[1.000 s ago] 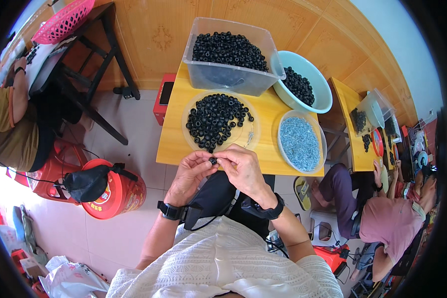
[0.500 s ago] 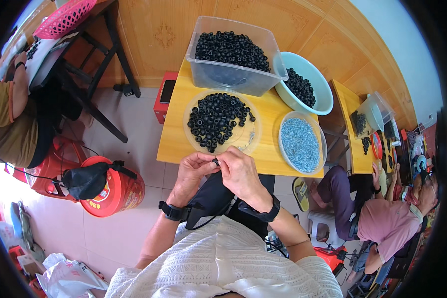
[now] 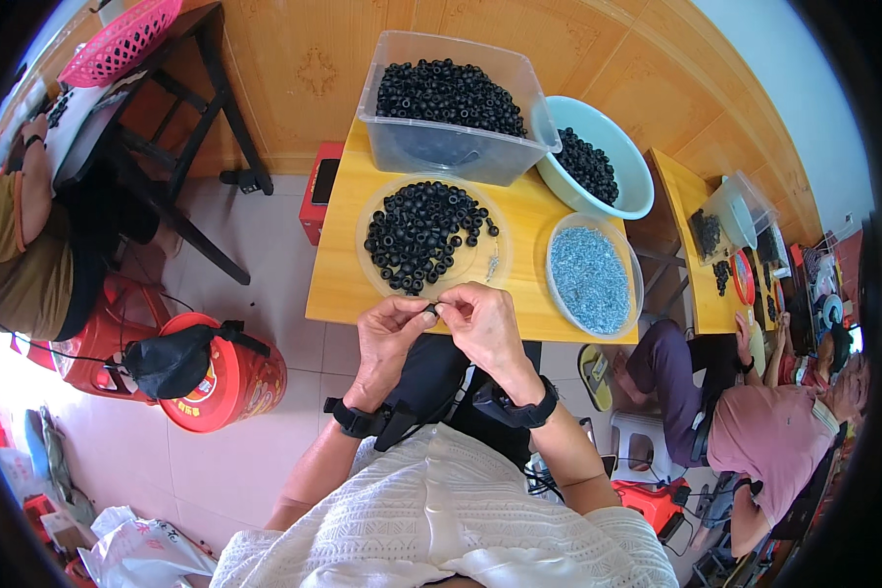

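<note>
Both my left hand point(image 3: 390, 338) and right hand point(image 3: 482, 328) pinch one black ring point(image 3: 431, 311) just below the clear plate point(image 3: 367, 257); light, small, likely slippery — grip its rim.

Pale tiled floor point(image 3: 265, 235) under soft daylight. Warm wooden panelled wall point(image 3: 314, 69) along the back. Small yellow wooden surface point(image 3: 338, 284) in the middle, a second one point(image 3: 691, 265) to the right. Dark-legged table point(image 3: 181, 108) at left, pink basket point(image 3: 118, 44) on top. Red stool point(image 3: 225, 382) beside, white plastic bag point(image 3: 142, 554) low on the floor.
</note>
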Demonstrator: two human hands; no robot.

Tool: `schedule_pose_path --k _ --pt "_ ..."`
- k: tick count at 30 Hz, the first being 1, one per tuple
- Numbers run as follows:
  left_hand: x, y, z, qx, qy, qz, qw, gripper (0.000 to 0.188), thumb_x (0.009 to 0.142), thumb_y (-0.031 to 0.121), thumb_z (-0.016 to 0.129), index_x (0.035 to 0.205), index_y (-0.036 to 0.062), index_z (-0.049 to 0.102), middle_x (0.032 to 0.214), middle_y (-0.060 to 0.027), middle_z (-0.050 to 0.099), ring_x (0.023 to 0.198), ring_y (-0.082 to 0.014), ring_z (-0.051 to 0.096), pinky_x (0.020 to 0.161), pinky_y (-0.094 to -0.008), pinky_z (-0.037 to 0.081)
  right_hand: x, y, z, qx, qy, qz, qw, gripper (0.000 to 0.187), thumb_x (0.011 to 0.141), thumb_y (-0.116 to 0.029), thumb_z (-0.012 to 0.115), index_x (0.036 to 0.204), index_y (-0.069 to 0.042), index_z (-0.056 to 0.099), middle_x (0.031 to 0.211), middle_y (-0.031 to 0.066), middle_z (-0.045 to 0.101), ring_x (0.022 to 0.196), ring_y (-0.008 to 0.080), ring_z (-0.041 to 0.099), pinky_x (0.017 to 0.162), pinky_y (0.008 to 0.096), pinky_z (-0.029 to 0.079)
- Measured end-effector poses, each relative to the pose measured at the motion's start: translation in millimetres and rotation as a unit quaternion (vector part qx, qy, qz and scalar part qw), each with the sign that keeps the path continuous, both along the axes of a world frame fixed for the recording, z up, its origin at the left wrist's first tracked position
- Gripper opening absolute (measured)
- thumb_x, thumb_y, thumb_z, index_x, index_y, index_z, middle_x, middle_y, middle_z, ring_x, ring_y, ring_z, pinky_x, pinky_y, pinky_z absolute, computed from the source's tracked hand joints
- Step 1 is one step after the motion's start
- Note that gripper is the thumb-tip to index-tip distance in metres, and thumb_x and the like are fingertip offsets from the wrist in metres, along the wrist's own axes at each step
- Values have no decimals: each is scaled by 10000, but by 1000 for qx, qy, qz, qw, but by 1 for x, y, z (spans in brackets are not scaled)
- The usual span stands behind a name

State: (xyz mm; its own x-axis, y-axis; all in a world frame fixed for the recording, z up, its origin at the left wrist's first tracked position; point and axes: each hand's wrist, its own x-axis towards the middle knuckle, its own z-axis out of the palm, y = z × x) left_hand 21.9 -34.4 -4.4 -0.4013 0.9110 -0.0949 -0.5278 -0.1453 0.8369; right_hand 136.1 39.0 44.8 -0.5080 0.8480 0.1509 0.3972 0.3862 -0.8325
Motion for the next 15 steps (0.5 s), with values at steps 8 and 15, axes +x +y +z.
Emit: schedule_pose_path --k 8,15 --pt "6 3 -6 -12 34 46 998 130 771 -65 627 896 -36 610 855 -76 644 774 -112 615 741 -216 494 -9 -11 -11 144 2 -9 990 22 747 47 556 762 31 559 706 167 565 631 345 575 553 361 448" --pt "14 5 -11 -13 -9 48 999 112 787 -50 613 896 -29 611 839 -80 647 750 -112 615 731 -214 493 -1 -9 -24 136 30 -22 990 37 745 44 568 780 35 570 697 156 570 587 305 567 525 349 434"
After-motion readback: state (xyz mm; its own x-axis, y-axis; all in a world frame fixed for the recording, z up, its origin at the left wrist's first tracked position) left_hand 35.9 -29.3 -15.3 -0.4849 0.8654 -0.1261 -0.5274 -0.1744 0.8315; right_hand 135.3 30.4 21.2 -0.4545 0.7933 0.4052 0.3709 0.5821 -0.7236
